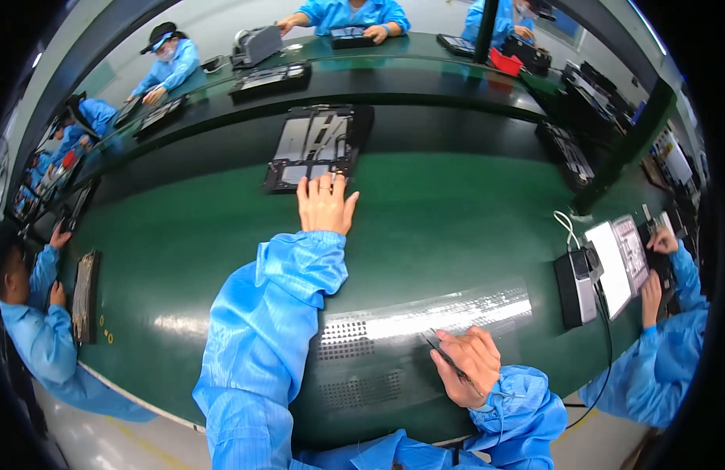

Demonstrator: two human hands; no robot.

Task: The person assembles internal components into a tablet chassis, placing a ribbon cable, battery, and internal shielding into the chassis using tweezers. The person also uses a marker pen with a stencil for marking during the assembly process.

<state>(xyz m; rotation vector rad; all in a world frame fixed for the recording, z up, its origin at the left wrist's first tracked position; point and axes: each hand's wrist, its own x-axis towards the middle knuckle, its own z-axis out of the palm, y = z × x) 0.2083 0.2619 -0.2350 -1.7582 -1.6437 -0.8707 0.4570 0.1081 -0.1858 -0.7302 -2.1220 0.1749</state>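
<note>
My left hand (325,202) reaches far forward, fingers stretched out, with its fingertips at the near edge of a flat electronic device chassis (306,142). The chassis has grey panels and a black frame, and it lies partly on the dark belt. Close to my body, my right hand (471,366) is closed around dark tweezers (450,357), their tips pointing forward and left. Beneath the tweezers lies a clear plastic sheet (413,319) carrying rows of small dark square pads (345,340). A second patch of smaller dark pads (362,389) sits nearer to me.
A black-and-silver box (576,288) with a cable stands at the right, beside a white panel (609,266). A green post (629,149) rises behind them. Co-workers sit on both sides and across the belt (441,129). At left lies a stack of thin strips (86,298).
</note>
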